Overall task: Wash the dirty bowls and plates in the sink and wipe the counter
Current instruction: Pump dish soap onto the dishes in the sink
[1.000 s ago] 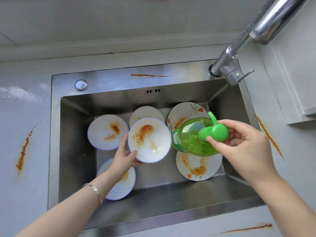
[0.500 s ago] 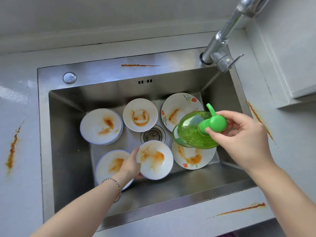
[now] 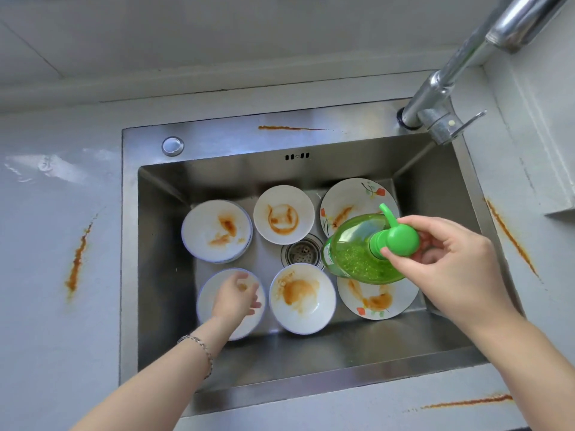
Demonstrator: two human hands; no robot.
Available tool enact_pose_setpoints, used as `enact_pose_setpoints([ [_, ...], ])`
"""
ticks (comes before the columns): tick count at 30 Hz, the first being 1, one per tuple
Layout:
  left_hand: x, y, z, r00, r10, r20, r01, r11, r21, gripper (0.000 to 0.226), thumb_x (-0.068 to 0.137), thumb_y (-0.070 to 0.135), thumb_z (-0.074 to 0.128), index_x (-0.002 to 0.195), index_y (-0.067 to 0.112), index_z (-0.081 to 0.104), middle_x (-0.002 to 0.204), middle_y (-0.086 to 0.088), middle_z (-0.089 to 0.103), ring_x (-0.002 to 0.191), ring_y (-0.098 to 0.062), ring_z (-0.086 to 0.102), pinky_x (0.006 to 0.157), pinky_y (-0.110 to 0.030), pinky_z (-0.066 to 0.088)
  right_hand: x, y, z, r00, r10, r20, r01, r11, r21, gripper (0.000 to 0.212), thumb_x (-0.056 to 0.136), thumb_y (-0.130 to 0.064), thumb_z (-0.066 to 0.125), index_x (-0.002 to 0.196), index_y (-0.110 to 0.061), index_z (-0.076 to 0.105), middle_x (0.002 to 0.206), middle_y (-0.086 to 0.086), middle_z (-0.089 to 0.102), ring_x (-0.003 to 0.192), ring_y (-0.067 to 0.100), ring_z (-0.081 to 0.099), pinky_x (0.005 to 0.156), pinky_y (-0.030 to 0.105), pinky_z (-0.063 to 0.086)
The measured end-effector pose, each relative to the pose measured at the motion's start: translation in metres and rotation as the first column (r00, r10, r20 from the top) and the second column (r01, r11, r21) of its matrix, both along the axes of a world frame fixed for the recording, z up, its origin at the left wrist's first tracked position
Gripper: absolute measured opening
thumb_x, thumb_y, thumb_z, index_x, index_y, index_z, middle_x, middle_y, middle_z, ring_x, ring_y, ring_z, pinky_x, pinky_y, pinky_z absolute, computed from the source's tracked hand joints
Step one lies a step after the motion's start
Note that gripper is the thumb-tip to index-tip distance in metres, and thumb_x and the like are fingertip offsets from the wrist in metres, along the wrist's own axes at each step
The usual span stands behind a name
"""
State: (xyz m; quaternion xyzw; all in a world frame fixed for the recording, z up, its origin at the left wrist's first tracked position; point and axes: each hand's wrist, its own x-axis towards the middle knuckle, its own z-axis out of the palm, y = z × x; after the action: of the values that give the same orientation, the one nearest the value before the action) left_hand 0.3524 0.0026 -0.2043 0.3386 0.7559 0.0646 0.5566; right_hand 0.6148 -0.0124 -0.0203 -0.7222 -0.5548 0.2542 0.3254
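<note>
A steel sink (image 3: 161, 275) holds several white bowls and plates smeared with orange sauce. My right hand (image 3: 451, 269) grips the pump neck of a green dish soap bottle (image 3: 361, 253) held over the sink's right side, above two flowered plates (image 3: 348, 197) (image 3: 379, 303). My left hand (image 3: 238, 295) hovers with loose fingers over the front-left bowl (image 3: 208, 293) and holds nothing. Just right of it sits a stained bowl (image 3: 303, 300). Two more dirty dishes lie at the back left (image 3: 214, 231) and back middle (image 3: 283, 214).
A chrome tap (image 3: 441, 98) rises at the sink's back right corner. Orange sauce streaks mark the counter at the left (image 3: 77, 259), right (image 3: 510, 237), front right (image 3: 466, 402) and the sink's back ledge (image 3: 289, 128). The drain strainer (image 3: 303, 253) is uncovered.
My left hand lowered the stained bowl onto the sink floor, let go of it and moved left over the front-left bowl. My right hand kept holding the soap bottle.
</note>
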Motion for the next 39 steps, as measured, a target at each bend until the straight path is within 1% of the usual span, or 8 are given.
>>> enact_pose_setpoints([
  [2,-0.016,0.011,0.009,0.974,0.219,-0.056,-0.211,0.970,0.117,0.042,0.091,0.019,0.058,0.129,0.007,0.043,0.087,-0.011,0.065,0.069,-0.023,0.064,0.061,-0.029,0.052,-0.007,0.003,0.001,1.000,0.025,-0.006,-0.025,1.000,0.016,0.042,0.060,-0.005,0.084,0.087,-0.029,0.063,0.075,-0.015,0.061,0.060,-0.002,0.057,0.057,0.003,0.045],
  [5,-0.035,0.032,0.011,0.826,0.555,0.102,-0.562,0.825,0.066,0.058,0.094,0.021,0.056,0.141,0.003,0.028,0.104,-0.021,0.058,0.083,-0.029,0.063,0.067,-0.034,0.054,-0.014,0.006,0.001,0.999,0.042,-0.035,-0.042,0.999,0.001,0.043,0.060,-0.005,0.084,0.086,-0.032,0.062,0.075,-0.016,0.063,0.060,0.000,0.058,0.057,0.001,0.044],
  [10,-0.042,0.060,-0.001,0.793,0.591,0.147,-0.601,0.799,0.027,0.050,0.097,0.012,0.047,0.143,0.015,0.029,0.128,-0.022,0.053,0.068,-0.030,0.065,0.056,-0.033,0.058,-0.027,0.008,-0.003,0.997,0.067,-0.046,-0.069,0.997,-0.026,0.047,0.059,-0.004,0.084,0.085,-0.036,0.061,0.072,-0.018,0.064,0.059,-0.002,0.058,0.058,0.000,0.043],
  [16,-0.040,0.059,-0.002,0.732,0.654,0.189,-0.668,0.744,0.015,0.055,0.094,-0.003,0.035,0.144,0.020,0.029,0.133,-0.021,0.049,0.062,-0.033,0.063,0.061,-0.036,0.058,-0.033,0.014,-0.002,0.996,0.083,-0.030,-0.083,0.996,-0.019,0.051,0.059,-0.005,0.084,0.084,-0.042,0.059,0.076,-0.009,0.064,0.056,0.004,0.056,0.056,0.003,0.043],
  [19,-0.051,0.047,0.004,0.782,0.604,0.152,-0.617,0.785,0.054,0.054,0.095,-0.002,0.036,0.144,0.018,0.030,0.133,-0.020,0.048,0.061,-0.033,0.063,0.046,-0.028,0.057,-0.032,0.015,0.002,0.995,0.090,-0.032,-0.090,0.996,-0.005,0.049,0.060,-0.005,0.083,0.084,-0.041,0.059,0.082,-0.012,0.064,0.054,0.001,0.055,0.056,0.002,0.043],
  [25,-0.067,0.035,0.027,0.907,0.395,0.143,-0.414,0.899,0.144,0.052,0.093,-0.002,0.038,0.141,0.018,0.032,0.122,-0.017,0.050,0.061,-0.031,0.065,0.045,-0.026,0.056,-0.033,0.013,0.000,0.995,0.089,-0.034,-0.091,0.995,-0.030,0.043,0.060,-0.003,0.083,0.087,-0.030,0.064,0.073,-0.013,0.062,0.056,0.001,0.056,0.057,0.002,0.044],
  [33,-0.052,-0.013,0.051,0.945,0.155,0.288,-0.158,0.987,-0.015,0.042,0.095,0.002,0.046,0.134,0.019,0.038,0.076,-0.020,0.065,0.049,-0.023,0.067,0.047,-0.027,0.056,-0.017,0.001,0.010,0.999,0.039,-0.028,-0.040,0.999,-0.029,0.040,0.062,-0.007,0.083,0.088,-0.030,0.064,0.078,-0.008,0.065,0.068,0.006,0.059,0.063,0.008,0.050],
  [39,-0.043,-0.034,0.042,0.955,-0.014,0.296,0.050,0.992,-0.115,0.044,0.096,0.004,0.045,0.137,0.018,0.034,0.060,-0.015,0.064,0.047,-0.020,0.066,0.047,-0.028,0.056,-0.014,-0.011,0.015,0.998,0.053,-0.024,-0.054,0.998,-0.016,0.043,0.061,-0.005,0.084,0.085,-0.034,0.062,0.079,-0.014,0.063,0.067,0.003,0.059,0.064,0.010,0.051],
])
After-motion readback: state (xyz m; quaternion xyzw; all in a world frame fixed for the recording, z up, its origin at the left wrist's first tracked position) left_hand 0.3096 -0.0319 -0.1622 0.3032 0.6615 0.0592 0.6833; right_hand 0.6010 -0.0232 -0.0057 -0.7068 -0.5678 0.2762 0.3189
